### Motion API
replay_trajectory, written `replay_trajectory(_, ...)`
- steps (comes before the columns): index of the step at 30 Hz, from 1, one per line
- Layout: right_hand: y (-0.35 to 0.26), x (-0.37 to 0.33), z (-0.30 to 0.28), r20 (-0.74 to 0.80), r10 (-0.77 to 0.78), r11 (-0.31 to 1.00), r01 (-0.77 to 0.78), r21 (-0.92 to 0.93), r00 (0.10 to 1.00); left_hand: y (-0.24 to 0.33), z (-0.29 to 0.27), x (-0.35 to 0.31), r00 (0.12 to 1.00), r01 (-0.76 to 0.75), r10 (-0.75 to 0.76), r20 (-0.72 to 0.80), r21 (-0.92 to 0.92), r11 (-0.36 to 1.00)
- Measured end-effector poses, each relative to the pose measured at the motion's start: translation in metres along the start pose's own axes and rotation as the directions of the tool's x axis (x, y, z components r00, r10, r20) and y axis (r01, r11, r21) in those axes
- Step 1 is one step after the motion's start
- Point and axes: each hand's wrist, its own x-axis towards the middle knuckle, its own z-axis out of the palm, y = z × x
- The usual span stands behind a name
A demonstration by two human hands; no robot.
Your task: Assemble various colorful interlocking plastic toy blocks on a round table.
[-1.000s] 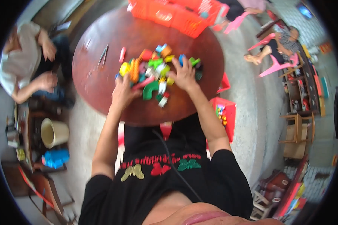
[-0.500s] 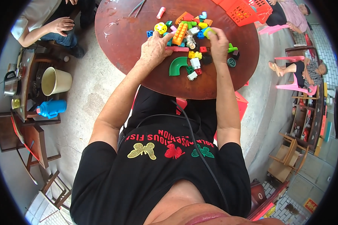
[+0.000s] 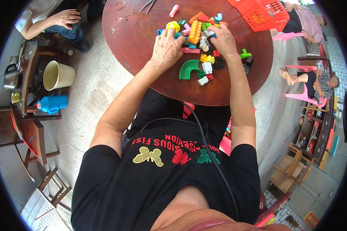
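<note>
My left hand (image 3: 166,48) lies over the left side of a heap of toy bricks, fingers stretched beside a yellow wheel-like piece (image 3: 173,26) and a pink bar (image 3: 190,50). It appears to hold nothing. To the right, my right hand (image 3: 223,39) has its fingers bent down into the heap, close to a blue brick (image 3: 213,35). Whatever those fingertips grip is hidden. Between the hands lie an orange studded brick (image 3: 195,31) and a small grey-white figure (image 3: 204,45). Nearer me are a green curved piece (image 3: 188,69), a yellow brick (image 3: 207,58) and a white brick (image 3: 207,68).
The bricks lie on a round brown table (image 3: 135,42). A red perforated basket (image 3: 264,15) stands at its far right edge. Near the far edge lies a pink cylinder (image 3: 174,10). A bucket (image 3: 59,76) and blue flask (image 3: 53,104) stand left; other people sit on both sides.
The view has shifted, so the table sits farther right. My right hand has turned in toward the heap, and the lime-green piece at its fingers no longer shows. My left hand stays beside the yellow piece.
</note>
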Motion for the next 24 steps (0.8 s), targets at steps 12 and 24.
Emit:
replay_trajectory(12,-0.005,0.007,0.002,0.101,0.033,0.991,-0.019,-0.132,0.994,0.012,-0.012,0.009,0.954,-0.059,-0.029,-0.299,-0.278,0.959)
replay_trajectory(24,-0.098,-0.028,-0.068,0.133,0.008,0.929,-0.057,0.365,0.991,0.029,-0.036,0.007,0.981,0.172,-0.143,0.129,-0.919,0.354)
